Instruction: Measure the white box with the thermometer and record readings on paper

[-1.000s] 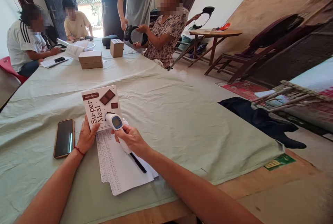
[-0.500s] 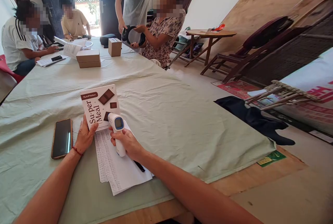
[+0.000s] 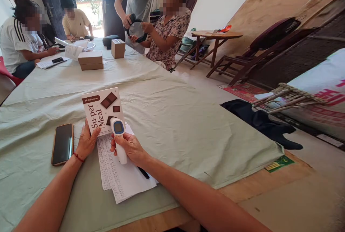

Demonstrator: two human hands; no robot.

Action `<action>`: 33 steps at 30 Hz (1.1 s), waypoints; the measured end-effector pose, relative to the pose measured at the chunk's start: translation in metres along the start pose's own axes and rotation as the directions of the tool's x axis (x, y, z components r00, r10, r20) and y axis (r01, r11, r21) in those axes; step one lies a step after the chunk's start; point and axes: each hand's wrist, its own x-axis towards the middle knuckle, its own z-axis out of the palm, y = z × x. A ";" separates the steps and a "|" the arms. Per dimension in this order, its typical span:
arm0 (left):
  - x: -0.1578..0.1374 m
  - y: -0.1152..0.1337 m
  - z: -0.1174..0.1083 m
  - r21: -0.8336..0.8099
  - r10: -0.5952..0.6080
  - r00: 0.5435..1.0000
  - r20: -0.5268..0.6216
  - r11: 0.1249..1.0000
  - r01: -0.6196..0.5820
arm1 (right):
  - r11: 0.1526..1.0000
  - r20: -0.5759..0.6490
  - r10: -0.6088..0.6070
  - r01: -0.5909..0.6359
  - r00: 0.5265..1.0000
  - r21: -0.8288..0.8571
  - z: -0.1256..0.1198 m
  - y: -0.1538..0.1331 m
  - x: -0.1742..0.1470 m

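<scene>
While left hand (image 3: pixel 86 142), fingers bent, gripped box (image 3: pixel 102 108) marked "NutriMotion" and "Su-per Meal" above table's (image 3: pixel 194 128) near edge, right hand (image 3: pixel 132 148) curled firmly round white thermometer (image 3: pixel 118 128).

Our box (image 3: pixel 104 111) is white, printed with brown lettering and dark brown chocolate squares. Our thermometer (image 3: pixel 122 154) is white, with blue around its grey screen (image 3: pixel 118 127). At eight o'clock from the box we see a black phone (image 3: pixel 62 144) in a brown case; at five, white sheets (image 3: pixel 130 183) with columns of small dark marks. Pale green cloth (image 3: pixel 194 128) covers our tan worktop (image 3: pixel 237 192); around twelve o'clock, the cartons (image 3: pixel 91 66) are plain brown.
</scene>
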 end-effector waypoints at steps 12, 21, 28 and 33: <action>0.001 0.001 -0.001 -0.001 -0.012 1.000 -0.009 1.000 0.012 | 1.000 -0.017 -0.015 0.015 1.000 0.007 0.003 -0.001 0.000; 0.003 0.003 -0.004 -0.032 -0.040 0.999 0.031 0.999 0.041 | 0.999 -0.005 -0.046 0.046 0.999 0.025 0.003 -0.005 -0.003; 0.003 0.004 -0.004 -0.020 -0.059 0.998 0.031 0.998 0.060 | 0.987 -0.053 -0.158 0.159 0.986 0.019 0.003 -0.022 -0.012; 0.004 0.008 -0.005 -0.019 -0.050 0.998 0.038 0.999 0.051 | 0.976 -0.054 -0.213 0.215 0.975 0.020 0.003 -0.029 -0.019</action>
